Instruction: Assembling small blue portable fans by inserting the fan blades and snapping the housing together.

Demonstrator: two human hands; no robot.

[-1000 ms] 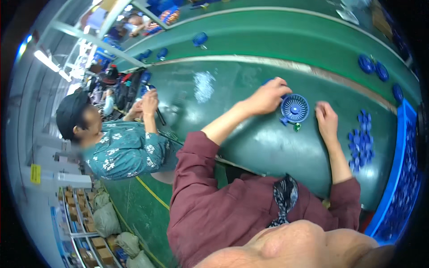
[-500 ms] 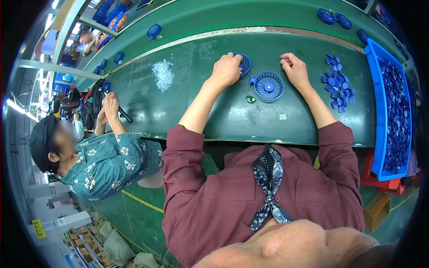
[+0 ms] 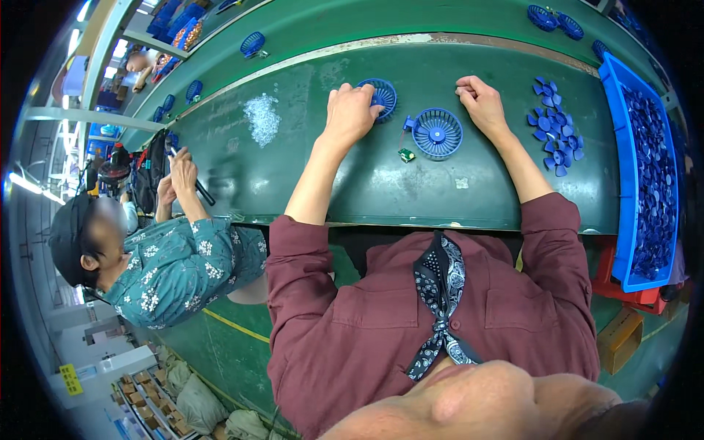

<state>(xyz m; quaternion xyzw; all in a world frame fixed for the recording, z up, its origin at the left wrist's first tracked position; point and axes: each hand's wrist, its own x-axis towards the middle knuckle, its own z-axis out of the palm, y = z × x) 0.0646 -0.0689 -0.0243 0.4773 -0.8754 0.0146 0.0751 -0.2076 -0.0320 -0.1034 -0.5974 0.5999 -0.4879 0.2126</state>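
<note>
My left hand [image 3: 349,114] is closed on the near left rim of a round blue fan housing [image 3: 386,94]; the fingers hide part of it. Just right of and nearer than that housing lies a second blue fan housing [image 3: 438,135] with a ribbed cage, flat on the green bench. By a thin wire a small green circuit board [image 3: 405,155] hangs off its left side and rests on the bench. To its upper right my right hand [image 3: 482,106] hovers or rests with thumb and fingers curled together; what they pinch, if anything, is hidden.
Loose blue fan blades [image 3: 559,132] lie right of my right hand, beside a blue crate [image 3: 625,191] full of blue parts. Small clear pieces [image 3: 262,119] are heaped at left. Beyond runs a green belt [image 3: 308,44] with fans. A co-worker [image 3: 176,257] sits at left.
My left hand has drawn the fan housing a little to the left, away from the second one. My right hand stays near its place, fingers still curled.
</note>
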